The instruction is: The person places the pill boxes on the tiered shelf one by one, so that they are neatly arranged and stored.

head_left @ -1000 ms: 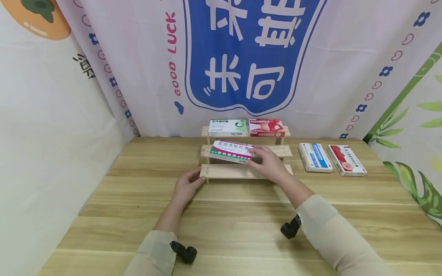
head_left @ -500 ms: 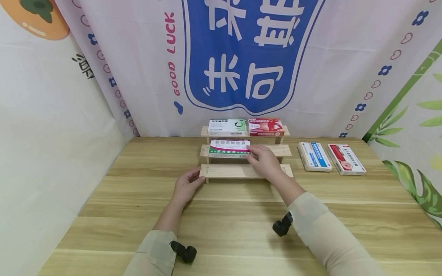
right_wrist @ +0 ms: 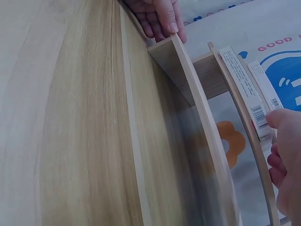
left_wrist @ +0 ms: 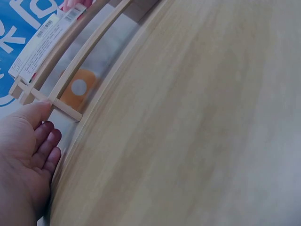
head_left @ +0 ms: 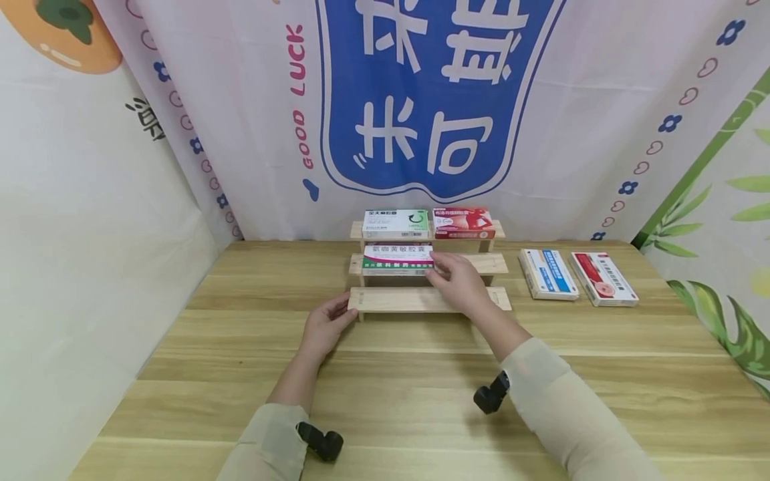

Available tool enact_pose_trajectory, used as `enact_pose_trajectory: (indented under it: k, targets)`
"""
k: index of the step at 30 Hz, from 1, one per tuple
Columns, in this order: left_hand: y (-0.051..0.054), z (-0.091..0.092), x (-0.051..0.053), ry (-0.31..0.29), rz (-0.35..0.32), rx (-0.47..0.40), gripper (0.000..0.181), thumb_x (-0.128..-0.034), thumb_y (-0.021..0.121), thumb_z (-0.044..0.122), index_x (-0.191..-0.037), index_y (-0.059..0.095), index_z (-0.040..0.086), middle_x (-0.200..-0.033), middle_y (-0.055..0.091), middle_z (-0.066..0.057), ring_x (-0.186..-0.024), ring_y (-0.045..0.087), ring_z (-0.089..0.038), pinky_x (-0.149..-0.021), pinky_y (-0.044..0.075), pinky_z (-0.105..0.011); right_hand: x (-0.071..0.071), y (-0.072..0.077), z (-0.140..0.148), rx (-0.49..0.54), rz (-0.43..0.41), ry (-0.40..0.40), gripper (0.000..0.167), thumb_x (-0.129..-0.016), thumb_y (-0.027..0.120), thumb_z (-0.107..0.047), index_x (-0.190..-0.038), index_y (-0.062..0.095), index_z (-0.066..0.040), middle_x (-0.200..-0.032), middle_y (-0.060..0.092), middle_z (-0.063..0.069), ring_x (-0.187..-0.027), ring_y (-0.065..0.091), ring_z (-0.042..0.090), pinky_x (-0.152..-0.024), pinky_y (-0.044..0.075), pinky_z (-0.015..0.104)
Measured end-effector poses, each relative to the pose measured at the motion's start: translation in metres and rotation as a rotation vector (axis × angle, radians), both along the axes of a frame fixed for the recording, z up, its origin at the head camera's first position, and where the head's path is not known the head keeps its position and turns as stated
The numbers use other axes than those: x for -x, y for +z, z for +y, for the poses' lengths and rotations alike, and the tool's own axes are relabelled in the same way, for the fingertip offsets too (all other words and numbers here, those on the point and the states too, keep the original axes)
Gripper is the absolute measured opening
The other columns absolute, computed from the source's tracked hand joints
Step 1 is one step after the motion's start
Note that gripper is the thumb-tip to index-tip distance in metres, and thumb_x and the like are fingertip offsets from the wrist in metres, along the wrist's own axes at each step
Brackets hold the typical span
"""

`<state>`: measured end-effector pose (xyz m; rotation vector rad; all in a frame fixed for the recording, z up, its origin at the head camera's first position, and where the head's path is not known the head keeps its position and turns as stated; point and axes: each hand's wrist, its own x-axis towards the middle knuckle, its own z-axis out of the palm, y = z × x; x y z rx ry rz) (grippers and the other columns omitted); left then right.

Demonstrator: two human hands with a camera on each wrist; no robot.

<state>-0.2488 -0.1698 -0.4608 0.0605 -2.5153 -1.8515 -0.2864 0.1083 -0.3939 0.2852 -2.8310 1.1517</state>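
Observation:
A white, magenta and green medicine box [head_left: 394, 259] lies flat on the left part of the middle tier of a three-tier wooden rack [head_left: 415, 300]. My right hand [head_left: 462, 284] holds the box's right end between thumb and fingers; in the right wrist view the thumb of this hand [right_wrist: 288, 155] is at the corner of the box [right_wrist: 244, 87]. At the left end of the lowest tier, my left hand [head_left: 325, 325] grips the rack. The left wrist view shows this hand's [left_wrist: 28, 155] thumb against the wood, its other fingers bent below.
On the top tier sit a white-green box [head_left: 396, 224] and a red box [head_left: 463, 222]. Right of the rack, a blue-white box [head_left: 549, 274] and a red-white box [head_left: 603, 278] lie on the wooden table [head_left: 385, 401]. A printed cloth [head_left: 259, 133] hangs behind.
The box, tilted and in my right hand a second ago, has come down flat on the middle tier and shifted slightly left. My left hand stays at the rack's end.

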Motion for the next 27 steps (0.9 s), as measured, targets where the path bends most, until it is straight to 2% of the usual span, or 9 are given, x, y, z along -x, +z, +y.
enact_pose_trajectory:
  k: [3, 7, 12, 17, 20, 27]
  targets:
    - [-0.001, 0.0, 0.001, -0.001, 0.001, -0.003, 0.046, -0.0918, 0.069, 0.016, -0.135, 0.057, 0.004, -0.136, 0.06, -0.017, -0.126, 0.057, -0.03, -0.109, 0.046, -0.042, -0.005, 0.0, 0.01, 0.038, -0.005, -0.016, 0.054, -0.095, 0.061, -0.041, -0.143, 0.05, -0.019, -0.149, 0.046, 0.012, -0.131, 0.052, 0.031, -0.113, 0.04, 0.05]
    - [-0.002, 0.0, 0.001, 0.004, 0.01, -0.001, 0.046, -0.0918, 0.069, 0.017, -0.135, 0.057, 0.004, -0.136, 0.06, -0.018, -0.126, 0.057, -0.031, -0.108, 0.047, -0.043, -0.011, -0.001, 0.032, 0.064, 0.013, -0.058, 0.054, -0.095, 0.062, -0.041, -0.142, 0.05, -0.017, -0.149, 0.045, 0.015, -0.137, 0.042, 0.036, -0.116, 0.031, 0.058]
    - [-0.003, 0.001, 0.001, 0.026, 0.039, 0.028, 0.046, -0.0911, 0.07, 0.019, -0.133, 0.058, 0.003, -0.132, 0.062, -0.019, -0.121, 0.06, -0.032, -0.103, 0.051, -0.04, -0.02, -0.004, 0.069, 0.077, 0.048, -0.095, 0.053, -0.096, 0.061, -0.038, -0.141, 0.05, -0.012, -0.151, 0.043, 0.019, -0.139, 0.037, 0.042, -0.115, 0.028, 0.063]
    - [-0.001, 0.0, 0.001, 0.014, 0.015, 0.0, 0.046, -0.092, 0.069, 0.017, -0.135, 0.057, 0.003, -0.134, 0.061, -0.018, -0.124, 0.058, -0.032, -0.106, 0.048, -0.043, -0.031, -0.006, 0.111, 0.063, 0.073, -0.146, 0.056, -0.098, 0.058, -0.039, -0.142, 0.047, -0.006, -0.152, 0.039, 0.024, -0.14, 0.032, 0.047, -0.113, 0.026, 0.067]
    - [0.0, 0.0, 0.0, 0.01, 0.004, -0.006, 0.047, -0.0923, 0.069, 0.017, -0.136, 0.056, 0.004, -0.136, 0.06, -0.019, -0.125, 0.057, -0.032, -0.108, 0.047, -0.043, -0.035, -0.007, 0.136, 0.041, 0.069, -0.204, 0.058, -0.098, 0.056, -0.04, -0.144, 0.045, -0.005, -0.152, 0.038, 0.026, -0.141, 0.031, 0.048, -0.113, 0.026, 0.067]
    - [-0.001, 0.001, 0.002, 0.01, -0.002, -0.003, 0.047, -0.092, 0.069, 0.016, -0.136, 0.056, 0.003, -0.136, 0.059, -0.018, -0.126, 0.057, -0.032, -0.108, 0.046, -0.042, -0.044, -0.014, 0.194, -0.003, 0.003, -0.368, 0.064, -0.1, 0.049, -0.045, -0.148, 0.039, -0.003, -0.153, 0.032, 0.031, -0.14, 0.027, 0.053, -0.112, 0.024, 0.069]
